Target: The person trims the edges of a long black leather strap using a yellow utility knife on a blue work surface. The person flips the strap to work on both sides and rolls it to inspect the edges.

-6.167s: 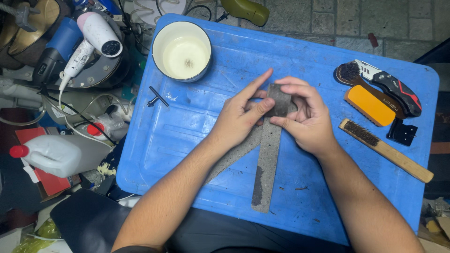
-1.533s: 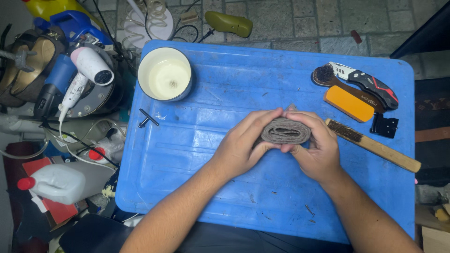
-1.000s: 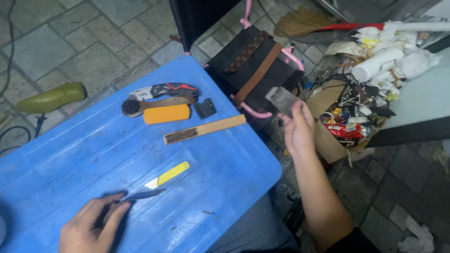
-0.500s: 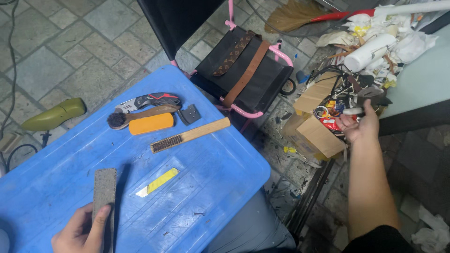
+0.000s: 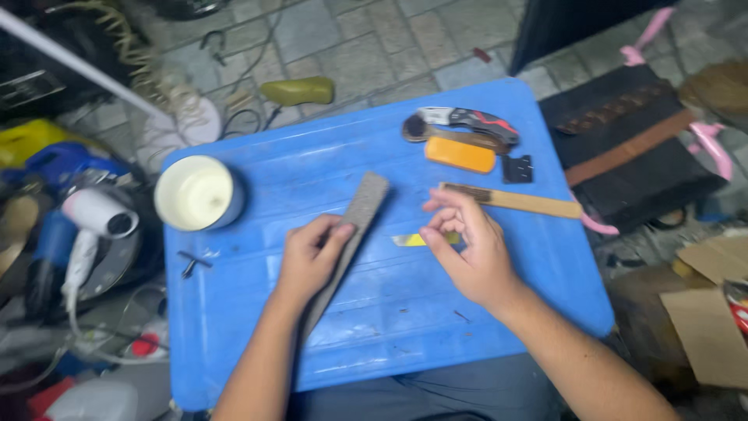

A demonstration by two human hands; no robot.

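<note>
A long grey strip [image 5: 360, 214] lies slantwise on the blue plastic lid [image 5: 366, 335] that serves as a work surface. My left hand [image 5: 312, 261] rests on the strip's middle, fingers pressing it flat. My right hand [image 5: 467, 249] hovers just to the right, fingers loosely curled and holding nothing, above a small yellow utility blade [image 5: 417, 239]. The strip's lower end is hidden under my left forearm.
On the lid: a white tub [image 5: 195, 192] at the left, a wooden-handled brush [image 5: 514, 201], an orange block [image 5: 460, 154], a folding knife [image 5: 471, 119], a small black hinge [image 5: 517, 168]. A hair dryer [image 5: 97, 222] lies left, a black bag [image 5: 631, 152] right, cardboard [image 5: 709, 323] lower right.
The view swung back from the right-hand clutter to the lid. My right hand came back from the cardboard box, empty. My left hand now presses the grey strip flat on the lid.
</note>
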